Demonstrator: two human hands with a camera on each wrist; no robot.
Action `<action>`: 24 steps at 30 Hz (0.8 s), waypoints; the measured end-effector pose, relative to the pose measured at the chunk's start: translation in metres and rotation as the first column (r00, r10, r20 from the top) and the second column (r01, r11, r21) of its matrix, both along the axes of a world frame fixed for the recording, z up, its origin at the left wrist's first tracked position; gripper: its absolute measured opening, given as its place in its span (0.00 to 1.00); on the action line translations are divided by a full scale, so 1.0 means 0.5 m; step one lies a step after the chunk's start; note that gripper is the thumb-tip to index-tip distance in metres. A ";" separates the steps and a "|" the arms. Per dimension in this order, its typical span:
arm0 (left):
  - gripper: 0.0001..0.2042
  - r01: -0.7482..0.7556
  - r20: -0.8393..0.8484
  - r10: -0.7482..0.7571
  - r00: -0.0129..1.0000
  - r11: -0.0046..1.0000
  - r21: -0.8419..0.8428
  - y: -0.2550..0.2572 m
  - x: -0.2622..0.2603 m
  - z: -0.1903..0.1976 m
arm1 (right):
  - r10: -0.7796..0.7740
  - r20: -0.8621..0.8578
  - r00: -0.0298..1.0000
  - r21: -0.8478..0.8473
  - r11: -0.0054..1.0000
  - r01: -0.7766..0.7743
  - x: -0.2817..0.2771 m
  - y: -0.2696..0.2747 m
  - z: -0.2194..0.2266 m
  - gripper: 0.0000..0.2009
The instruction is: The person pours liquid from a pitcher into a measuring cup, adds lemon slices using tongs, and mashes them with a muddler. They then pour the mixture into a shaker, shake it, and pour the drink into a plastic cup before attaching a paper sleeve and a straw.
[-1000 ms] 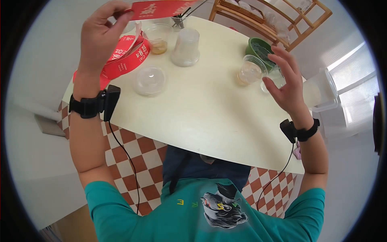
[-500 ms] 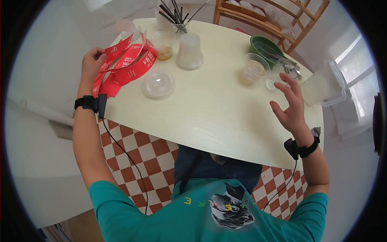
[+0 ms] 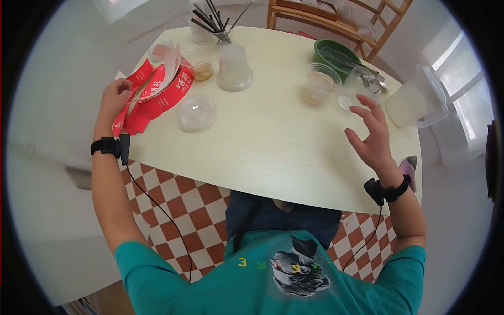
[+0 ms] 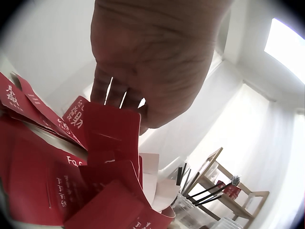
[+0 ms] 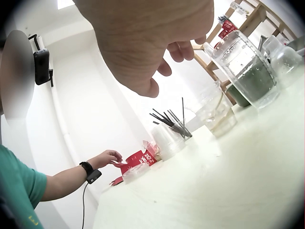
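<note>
At the left side of the table, my left hand pinches the end of a red card strip with white lettering. More of these red printed strips lie curved and overlapping beside that hand. In the left wrist view the fingers pass behind the card, so their tips are partly hidden. My right hand hovers over the table's right side, fingers spread and loosely bent, holding nothing. Beyond it are a clear plastic cup and a round clear tub.
A clear round lid, upturned stacked cups and a tub with amber liquid stand near the strips. Black sticks stand in a cup behind. At right are a green bowl and a large clear container.
My left hand has come down from above the table's far left with a red strip and now sits at the pile of strips. The right hand has shifted only slightly, staying empty.
</note>
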State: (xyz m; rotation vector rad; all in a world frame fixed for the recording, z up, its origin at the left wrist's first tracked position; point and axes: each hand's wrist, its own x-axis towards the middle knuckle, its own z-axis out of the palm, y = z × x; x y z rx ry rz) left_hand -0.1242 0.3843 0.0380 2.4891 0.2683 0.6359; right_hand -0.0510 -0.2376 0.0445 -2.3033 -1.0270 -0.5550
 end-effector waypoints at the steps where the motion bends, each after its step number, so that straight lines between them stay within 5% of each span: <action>1: 0.06 -0.033 0.001 0.033 0.999 0.998 0.046 -0.003 -0.001 0.009 | -0.009 -0.012 1.000 0.011 1.000 0.009 0.001 -0.003 -0.001 0.21; 5: 0.06 -0.168 0.119 0.153 0.981 0.978 0.123 -0.026 0.012 0.037 | -0.054 -0.007 0.999 -0.030 0.998 0.054 0.004 -0.016 -0.004 0.20; 9: 0.07 -0.110 0.218 0.076 0.973 0.983 0.146 -0.103 0.030 0.071 | -0.074 -0.033 0.997 -0.016 0.997 0.074 0.010 -0.027 -0.015 0.20; 14: 0.05 0.179 0.302 -0.142 0.943 0.979 -0.098 -0.271 0.052 0.093 | -0.092 -0.090 0.992 0.012 0.996 0.093 0.014 -0.031 -0.020 0.19; 17: 0.05 0.295 0.312 -0.261 0.913 0.953 -0.066 -0.336 0.068 0.079 | -0.105 -0.158 0.982 0.037 0.993 0.112 0.010 -0.032 -0.018 0.18; 24: 0.04 0.419 0.183 -0.382 0.906 0.870 -0.261 -0.494 0.102 -0.008 | -0.182 -0.194 0.964 0.099 0.974 0.204 0.023 -0.063 -0.027 0.17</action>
